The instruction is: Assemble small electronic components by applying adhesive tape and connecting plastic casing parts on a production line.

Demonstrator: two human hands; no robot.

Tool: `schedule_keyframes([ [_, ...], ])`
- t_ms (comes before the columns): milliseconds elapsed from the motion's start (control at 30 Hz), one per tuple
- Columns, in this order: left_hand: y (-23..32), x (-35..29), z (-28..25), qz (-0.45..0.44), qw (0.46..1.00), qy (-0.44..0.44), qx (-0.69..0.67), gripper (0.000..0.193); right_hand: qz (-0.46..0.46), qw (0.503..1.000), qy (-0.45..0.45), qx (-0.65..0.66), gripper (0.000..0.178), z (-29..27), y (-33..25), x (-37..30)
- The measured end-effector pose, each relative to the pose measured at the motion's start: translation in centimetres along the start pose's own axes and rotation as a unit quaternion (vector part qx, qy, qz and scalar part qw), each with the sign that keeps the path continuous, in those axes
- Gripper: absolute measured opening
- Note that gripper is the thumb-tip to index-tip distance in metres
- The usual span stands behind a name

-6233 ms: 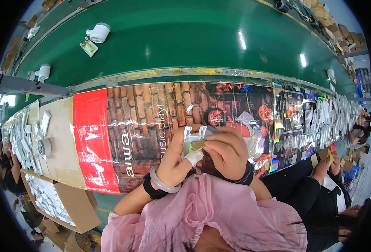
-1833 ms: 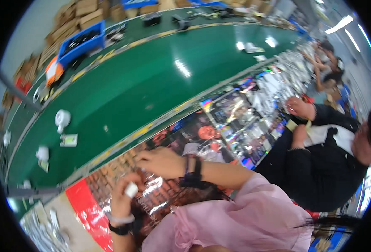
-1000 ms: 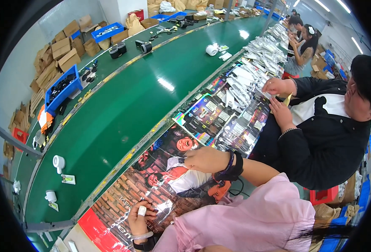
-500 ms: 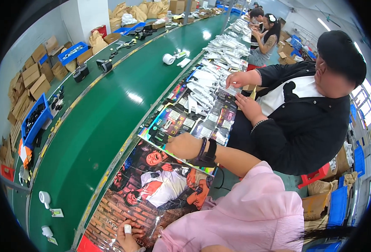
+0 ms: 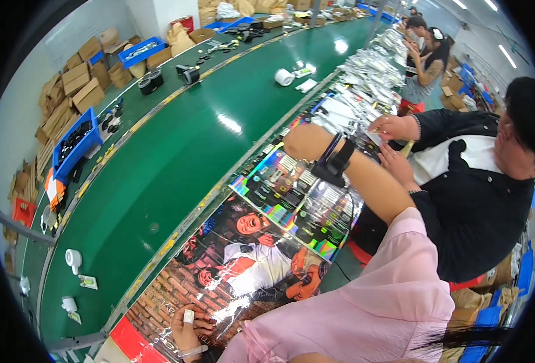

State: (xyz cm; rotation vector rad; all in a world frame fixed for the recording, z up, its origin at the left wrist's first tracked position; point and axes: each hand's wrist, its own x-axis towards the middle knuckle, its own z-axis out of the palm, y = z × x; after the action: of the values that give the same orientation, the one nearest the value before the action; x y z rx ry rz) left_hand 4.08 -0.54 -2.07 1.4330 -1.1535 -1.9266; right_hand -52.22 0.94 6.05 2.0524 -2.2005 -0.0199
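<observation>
My right arm, in a pink sleeve with dark bands at the wrist, stretches out over the bench. My right hand (image 5: 305, 143) is above a dark glossy printed sheet (image 5: 279, 181), close to the near end of a heap of slim white plastic pieces (image 5: 364, 78). Its fingers are turned away and hidden, so whatever they may hold does not show. Down at the near end, my left hand (image 5: 190, 330) rests on a shiny poster (image 5: 249, 257) printed with people and bricks. Its fingers are apart, nothing is in them, and one has a white wrap.
A green conveyor belt (image 5: 170, 163) runs alongside, carrying white round-headed parts (image 5: 73, 260) and a white roll-shaped part (image 5: 284, 77). Beyond it are blue bins (image 5: 75, 145) and cardboard boxes (image 5: 77, 78). At my right a co-worker in a black jacket (image 5: 479, 206) handles a small white piece.
My right hand has moved farther along the bench, from the printed sheet's near edge toward the white pieces. My left hand stays on the poster. The whole view has shifted.
</observation>
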Motion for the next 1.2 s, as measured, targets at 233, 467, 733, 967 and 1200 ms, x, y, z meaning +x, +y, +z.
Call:
schedule_keyframes([
  [233, 2.2, -0.1, 1.5, -0.03, 0.998, 0.043, 0.024, 0.025, 0.178, 0.98, -0.077, -0.046, 0.031, 0.5, 17.1, 10.1],
  [467, 2.7, 2.3, 1.4, -0.078, 0.995, 0.024, 0.054, 0.036, 0.371, 0.927, -0.015, 0.058, 0.067, 8.4, 21.1, 16.6],
  [733, 2.4, 5.9, 0.6, -0.098, 0.993, 0.037, 0.051, 0.036, 0.563, 0.804, 0.08, 0.171, 0.085, 11.1, 16.8, 23.3],
  [967, 1.6, 6.8, 0.0, -0.109, 0.993, 0.019, 0.036, 0.036, 0.542, 0.822, 0.081, 0.155, 0.086, 13.1, 17.0, 23.8],
  [1200, 0.9, 4.8, -0.7, -0.134, 0.991, -0.004, 0.023, 0.037, 0.387, 0.877, 0.047, 0.281, 0.071, 9.6, 16.1, 23.6],
])
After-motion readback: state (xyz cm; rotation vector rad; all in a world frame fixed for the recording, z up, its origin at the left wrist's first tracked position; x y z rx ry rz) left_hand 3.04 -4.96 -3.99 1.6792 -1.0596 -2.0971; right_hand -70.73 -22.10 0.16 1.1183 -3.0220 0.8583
